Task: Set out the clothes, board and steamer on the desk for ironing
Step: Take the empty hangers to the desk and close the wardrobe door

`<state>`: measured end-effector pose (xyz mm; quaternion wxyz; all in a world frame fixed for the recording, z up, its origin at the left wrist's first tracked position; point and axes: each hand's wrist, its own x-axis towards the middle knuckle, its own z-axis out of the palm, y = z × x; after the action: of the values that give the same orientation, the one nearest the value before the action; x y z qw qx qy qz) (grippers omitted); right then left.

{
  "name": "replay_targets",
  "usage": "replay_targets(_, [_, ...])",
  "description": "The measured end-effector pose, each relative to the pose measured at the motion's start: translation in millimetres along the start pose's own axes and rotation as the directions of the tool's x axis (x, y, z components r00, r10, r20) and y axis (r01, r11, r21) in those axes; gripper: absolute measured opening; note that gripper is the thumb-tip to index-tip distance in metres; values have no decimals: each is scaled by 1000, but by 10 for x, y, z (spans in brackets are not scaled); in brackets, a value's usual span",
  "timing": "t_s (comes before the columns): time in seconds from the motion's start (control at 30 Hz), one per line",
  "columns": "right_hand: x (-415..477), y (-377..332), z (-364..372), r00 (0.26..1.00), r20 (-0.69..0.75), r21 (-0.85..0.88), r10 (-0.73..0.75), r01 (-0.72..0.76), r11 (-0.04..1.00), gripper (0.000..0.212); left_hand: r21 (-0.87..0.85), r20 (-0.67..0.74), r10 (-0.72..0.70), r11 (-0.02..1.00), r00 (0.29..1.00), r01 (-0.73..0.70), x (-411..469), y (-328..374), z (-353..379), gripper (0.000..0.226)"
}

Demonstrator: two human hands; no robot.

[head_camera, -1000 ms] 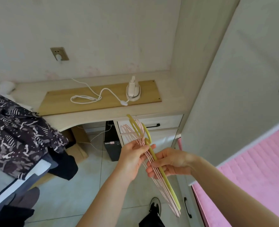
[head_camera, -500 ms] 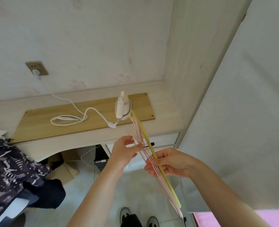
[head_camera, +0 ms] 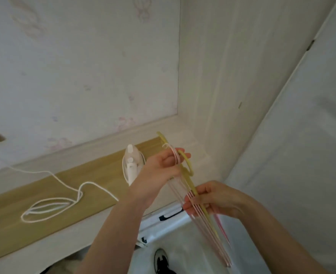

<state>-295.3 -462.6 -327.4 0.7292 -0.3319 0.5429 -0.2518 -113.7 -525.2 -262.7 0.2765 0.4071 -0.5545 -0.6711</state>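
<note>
Seemingly the step of bringing hangers (head_camera: 209,234) to the desk (head_camera: 35,254): the left hand (head_camera: 159,171) curls round their hooks, the right hand (head_camera: 212,200) pinches the bars, and next they probably get laid just beyond the left hand, beside the steamer (head_camera: 131,167).

Forearms in from 6 o'clock. The left hand (head_camera: 159,171) curls its fingers round the hangers (head_camera: 191,182) near the hooks; right hand (head_camera: 212,200), at its 4 o'clock, pinches them lower.

One yellow hanger (head_camera: 187,165) is showing among pale pink hangers (head_camera: 208,230). The steamer (head_camera: 131,165) and cord (head_camera: 50,208) are appearing white, the board (head_camera: 15,196) tan with wood grain, the table (head_camera: 35,252) cream, the wallpaper (head_camera: 74,66) off-white with a faint pink floral print, and the drawer handle (head_camera: 171,214) black.
</note>
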Motion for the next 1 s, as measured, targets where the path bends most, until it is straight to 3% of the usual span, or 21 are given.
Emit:
replay_targets(0.23, [332, -321, -24, 996, -84, 122, -11, 22, 992, 23, 20, -5, 29, 999, 1000, -28, 543, 130, -166, 34])
replay_targets(0.47, [562, -453, -142, 986, -164, 123, 43, -23, 992, 22, 25, -24, -36, 999, 999, 37, 860, 137, -142, 15])
replay_targets(0.63, [705, -604, -307, 981, -193, 70, 36, -23, 997, 21, -59, -72, -72, 996, 995, 68, 1131, 104, -178, 17])
replay_targets(0.73, [839, -703, -396, 962, -273, -59, 3, -19, 998, 19, -93, -82, -39, 995, 996, 31, 1269, 18, -270, 25])
replay_targets(0.87, [1131, -766, -533, 921, -386, -237, -45, -52, 970, 13, -317, -85, -50, 948, 995, 20, 1407, -92, -405, 31])
replay_targets(1.0, [1441, -787, -627, 879, -465, -459, -104, -139, 877, 19, -630, -80, -237, 765, 968, 135, 1588, -325, -584, 29])
